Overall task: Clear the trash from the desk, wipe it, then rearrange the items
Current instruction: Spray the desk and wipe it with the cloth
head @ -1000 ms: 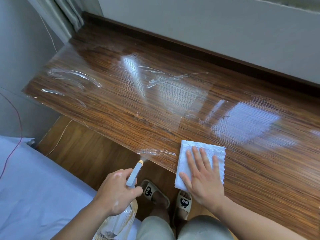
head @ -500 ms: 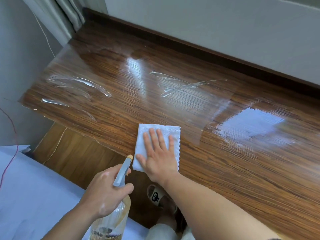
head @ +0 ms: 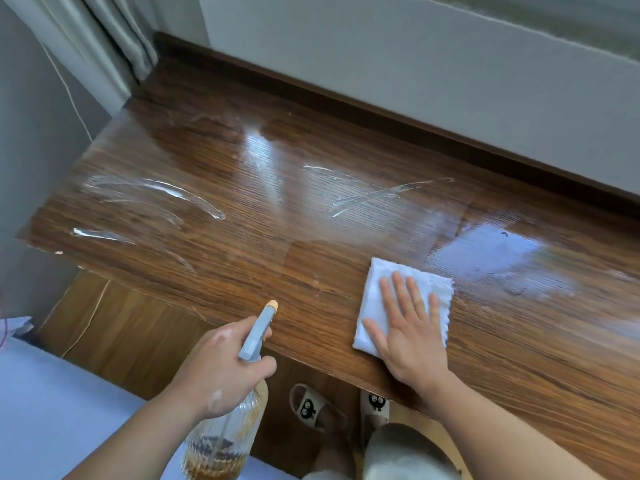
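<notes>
Cloth (head: 375,284) slid right, under the flat right hand (head: 410,336).
Straight fingers (head: 400,292) press it on the desk (head: 242,244); it seems soft and light, so push at its middle. Left hand (head: 218,370) grips the spray bottle (head: 257,332).

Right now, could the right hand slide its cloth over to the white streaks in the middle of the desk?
Probably yes: the right hand lies flat on the cloth, and only bare desk separates it from the streaks further back.

Right hand (head: 412,341) and cloth (head: 375,296) back rightward from the spray bottle (head: 225,438).
</notes>
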The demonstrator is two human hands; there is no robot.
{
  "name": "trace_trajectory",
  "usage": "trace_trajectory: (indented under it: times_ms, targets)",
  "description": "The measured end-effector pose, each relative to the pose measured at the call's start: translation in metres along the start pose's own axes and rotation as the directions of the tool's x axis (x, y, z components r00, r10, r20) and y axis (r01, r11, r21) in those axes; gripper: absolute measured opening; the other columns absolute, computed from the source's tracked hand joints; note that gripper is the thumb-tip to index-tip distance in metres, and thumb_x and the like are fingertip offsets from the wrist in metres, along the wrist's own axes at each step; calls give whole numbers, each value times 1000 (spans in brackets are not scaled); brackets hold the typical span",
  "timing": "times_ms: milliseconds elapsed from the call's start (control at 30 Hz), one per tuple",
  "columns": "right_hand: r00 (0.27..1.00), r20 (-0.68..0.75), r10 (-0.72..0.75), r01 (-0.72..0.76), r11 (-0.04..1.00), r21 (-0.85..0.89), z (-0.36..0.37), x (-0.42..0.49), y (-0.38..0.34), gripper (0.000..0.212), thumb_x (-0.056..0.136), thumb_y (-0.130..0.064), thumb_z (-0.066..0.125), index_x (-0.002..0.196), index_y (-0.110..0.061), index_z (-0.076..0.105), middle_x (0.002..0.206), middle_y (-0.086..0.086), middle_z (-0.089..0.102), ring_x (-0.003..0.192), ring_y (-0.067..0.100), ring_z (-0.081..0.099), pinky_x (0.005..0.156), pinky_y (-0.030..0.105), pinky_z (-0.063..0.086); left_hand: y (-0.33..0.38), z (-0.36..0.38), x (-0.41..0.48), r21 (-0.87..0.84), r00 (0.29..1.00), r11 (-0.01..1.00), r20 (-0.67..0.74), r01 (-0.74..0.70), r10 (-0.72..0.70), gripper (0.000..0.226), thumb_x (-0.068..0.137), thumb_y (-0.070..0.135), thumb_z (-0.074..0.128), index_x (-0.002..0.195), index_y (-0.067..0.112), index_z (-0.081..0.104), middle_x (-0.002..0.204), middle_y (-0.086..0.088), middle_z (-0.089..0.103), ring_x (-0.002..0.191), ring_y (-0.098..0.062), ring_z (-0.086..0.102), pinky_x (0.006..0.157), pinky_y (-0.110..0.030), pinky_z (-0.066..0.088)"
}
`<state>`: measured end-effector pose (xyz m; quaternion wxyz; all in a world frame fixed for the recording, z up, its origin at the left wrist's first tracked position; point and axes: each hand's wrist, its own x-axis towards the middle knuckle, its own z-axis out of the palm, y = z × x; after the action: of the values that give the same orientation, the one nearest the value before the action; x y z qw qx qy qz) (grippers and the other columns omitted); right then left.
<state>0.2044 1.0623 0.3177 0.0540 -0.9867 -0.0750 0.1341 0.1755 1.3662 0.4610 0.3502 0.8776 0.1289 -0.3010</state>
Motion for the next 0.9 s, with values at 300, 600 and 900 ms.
trace_trajectory:
  times_ms: [300, 600, 900]
  targets:
    - [929, -31, 368, -366, 929, 61, -10, -7, 74, 82, 94, -74, 6, 162, -28, 8, 170, -1, 8, 156, 23, 1, 123, 57, 8, 54, -1, 39, 19, 996, 997, 59, -74, 73, 33, 64, 44, 62, 96, 37, 61, 77, 4, 64, 71, -14, 61, 68, -37, 53]
    - [889, -67, 454, -448, 890, 87, -35, 68, 117, 83, 93, -74, 4, 162, -28, 3, 170, -1, 3, 156, 23, 0, 123, 56, 6, 121, -7, 92, 90, 975, 973, 95, -211, 202, 22, 71, 37, 68, 92, 32, 62, 73, 3, 65, 71, -13, 61, 68, -30, 51]
    - [891, -23, 454, -451, 890, 70, -69, 144, 166, 81, 95, -73, 14, 161, -28, -2, 170, -1, -3, 156, 23, -7, 123, 57, 2, 189, 5, 152, 118, 953, 961, 204, -251, 224, 30, 63, 43, 65, 91, 32, 63, 69, 0, 65, 66, -15, 60, 69, -33, 53]
